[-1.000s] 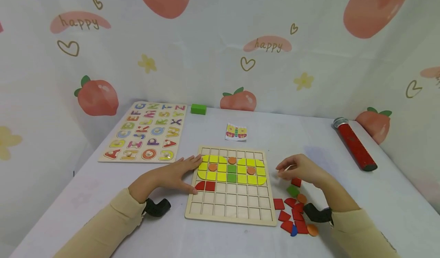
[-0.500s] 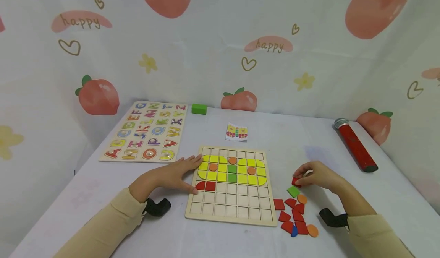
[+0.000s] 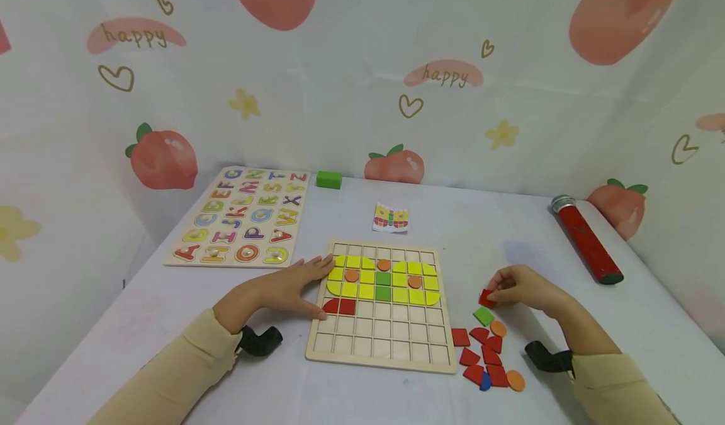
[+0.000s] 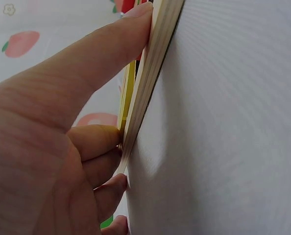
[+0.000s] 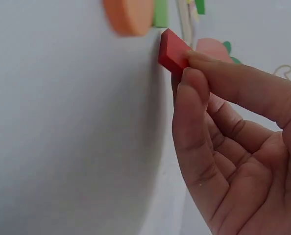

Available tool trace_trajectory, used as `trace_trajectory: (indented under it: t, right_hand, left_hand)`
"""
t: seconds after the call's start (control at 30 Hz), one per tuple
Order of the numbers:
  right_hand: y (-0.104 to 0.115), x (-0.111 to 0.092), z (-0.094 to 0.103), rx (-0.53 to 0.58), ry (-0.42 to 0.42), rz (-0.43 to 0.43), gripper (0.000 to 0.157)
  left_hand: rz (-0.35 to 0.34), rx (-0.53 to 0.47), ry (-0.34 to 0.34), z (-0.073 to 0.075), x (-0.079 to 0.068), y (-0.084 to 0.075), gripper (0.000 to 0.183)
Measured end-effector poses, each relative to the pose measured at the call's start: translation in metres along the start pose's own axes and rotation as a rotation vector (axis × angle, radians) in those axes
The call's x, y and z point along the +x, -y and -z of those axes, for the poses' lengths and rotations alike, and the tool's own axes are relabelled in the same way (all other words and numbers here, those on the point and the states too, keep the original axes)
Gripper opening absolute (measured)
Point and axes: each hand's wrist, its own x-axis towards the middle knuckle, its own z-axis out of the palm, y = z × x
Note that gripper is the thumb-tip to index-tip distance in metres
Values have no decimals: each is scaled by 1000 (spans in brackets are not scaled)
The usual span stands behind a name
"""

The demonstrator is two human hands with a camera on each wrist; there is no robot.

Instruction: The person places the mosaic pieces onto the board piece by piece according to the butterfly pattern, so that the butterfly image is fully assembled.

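My left hand point(image 3: 283, 288) rests at the left edge of a wooden grid board point(image 3: 381, 364), fingers stretched out. In the left wrist view, the thumb point(image 4: 104, 51) lies along the board's side point(image 4: 150, 78) and the other fingertips touch it lower down. Yellow tiles point(image 3: 352, 262), green squares and orange discs fill part of the upper rows, with two red tiles point(image 3: 347, 306) below them at left. To the right of the board, my right hand point(image 3: 523, 288) pinches a small red tile point(image 5: 174, 51) between thumb and forefinger, just behind a green tile point(image 3: 484, 316).
Loose red tiles point(image 3: 473, 374), orange discs point(image 3: 515, 381) and a blue piece point(image 3: 485, 382) lie right of the board. Behind it is a picture card point(image 3: 390, 218). An alphabet puzzle point(image 3: 235, 217), a green block point(image 3: 329, 180) and a red microphone point(image 3: 586, 239) stand farther out.
My right hand has moved right and toward me from beside the board, and has taken hold of the red tile behind the green one. The left hand has stayed in place.
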Motion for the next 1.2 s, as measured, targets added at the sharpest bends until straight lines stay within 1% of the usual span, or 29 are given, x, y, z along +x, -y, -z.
trace_trajectory:
  t: [0.13, 0.2, 0.4, 0.53, 0.73, 0.93, 1.2]
  right_hand:
    - [8, 0, 1, 38, 17, 41, 28]
    - [14, 2, -1, 60, 25, 45, 29]
    - [30, 11, -12, 85, 52, 66, 28]
    - [42, 20, -20, 105, 77, 81, 26]
    - [66, 35, -35, 136, 131, 117, 23]
    - [88, 48, -54, 136, 178, 156, 20]
    - [113, 59, -77, 187, 238, 248, 17]
  left_hand:
    - [-8, -3, -6, 0, 0, 1, 100]
    - [-9, -3, -6, 0, 0, 1, 100]
    - [-14, -7, -5, -1, 1, 2, 100]
    - [-6, -6, -1, -1, 1, 2, 100]
    - [-7, -4, -1, -1, 2, 2, 100]
    - [-4, -14, 3, -1, 1, 0, 100]
    - [-3, -17, 0, 0, -1, -1, 99]
